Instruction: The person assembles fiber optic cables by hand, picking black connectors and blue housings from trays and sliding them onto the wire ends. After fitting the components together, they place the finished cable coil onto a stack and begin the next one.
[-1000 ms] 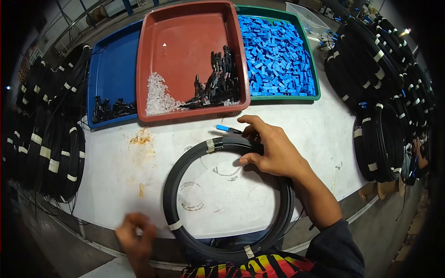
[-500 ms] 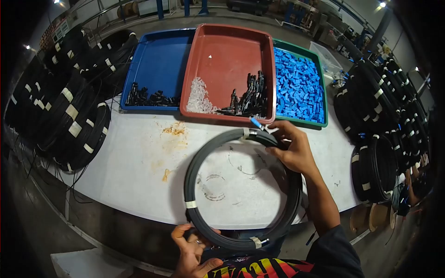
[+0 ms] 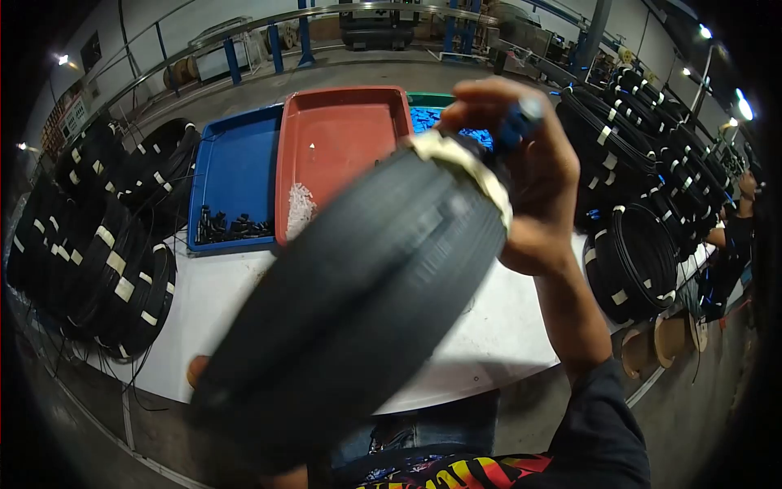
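A coil of black cable is raised close to the camera and tilted nearly edge-on, blurred by motion. My right hand is wrapped round its upper right end, beside a strip of pale tape. By those fingers a blue connector sticks out. My left hand is at the coil's lower left, mostly hidden behind it; only a fingertip shows at the edge, against the coil. Beneath is the white table.
Behind the coil stand a blue tray with black parts, a red tray with clear pieces, and a partly hidden green tray of blue parts. Stacked cable coils rise at left, more coils at right. A person is at far right.
The coil has been lifted toward the camera and turned from face-on to nearly edge-on. Both hands have moved with it, the left now mostly behind it. The view has tipped upward.
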A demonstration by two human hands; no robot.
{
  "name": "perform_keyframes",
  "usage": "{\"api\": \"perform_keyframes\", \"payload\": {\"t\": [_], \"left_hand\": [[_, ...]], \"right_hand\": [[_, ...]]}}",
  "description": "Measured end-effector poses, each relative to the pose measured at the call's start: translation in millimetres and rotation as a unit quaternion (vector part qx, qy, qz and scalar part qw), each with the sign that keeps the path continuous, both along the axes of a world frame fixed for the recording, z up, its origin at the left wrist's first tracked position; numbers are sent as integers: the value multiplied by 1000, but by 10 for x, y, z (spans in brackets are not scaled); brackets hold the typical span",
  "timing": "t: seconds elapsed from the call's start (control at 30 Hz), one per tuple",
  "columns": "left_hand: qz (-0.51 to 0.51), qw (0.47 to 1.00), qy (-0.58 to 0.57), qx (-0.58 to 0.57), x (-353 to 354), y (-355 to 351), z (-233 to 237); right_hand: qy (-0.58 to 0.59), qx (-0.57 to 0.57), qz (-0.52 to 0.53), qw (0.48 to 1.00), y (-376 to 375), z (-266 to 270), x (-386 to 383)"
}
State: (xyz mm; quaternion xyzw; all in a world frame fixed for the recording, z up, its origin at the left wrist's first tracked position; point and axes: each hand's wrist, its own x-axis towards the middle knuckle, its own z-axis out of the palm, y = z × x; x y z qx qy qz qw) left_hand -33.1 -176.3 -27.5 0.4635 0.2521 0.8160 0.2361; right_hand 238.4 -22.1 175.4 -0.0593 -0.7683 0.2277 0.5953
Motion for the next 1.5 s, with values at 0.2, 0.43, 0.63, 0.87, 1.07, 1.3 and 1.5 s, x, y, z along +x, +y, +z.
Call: {"api": "perform_keyframes", "payload": {"t": [0.2,0.43,0.63,0.87,1.07,1.3,1.5], "left_hand": [[80,914,388,87,178,-63,528],[85,841,523,110,515,-432,274],[68,828,536,150,660,-403,283],[66,746,642,166,719,-513,-52],[-100,820,552,117,713,-371,303],[112,825,463,-305,447,-86,435],[-28,779,494,-386,110,-137,485]], "right_hand": [[-161,12,-138,977,61,-660,390],[-258,-36,-231,937,-233,-1387,706],[-342,-152,-164,913,-327,-1450,1037],[-521,-315,-133,782,-269,-1253,1367],[-321,-410,-115,846,-484,-1477,1291],[-229,-457,-133,849,-828,-1690,1181],[-133,-494,-217,831,-895,-1768,1432]]}}
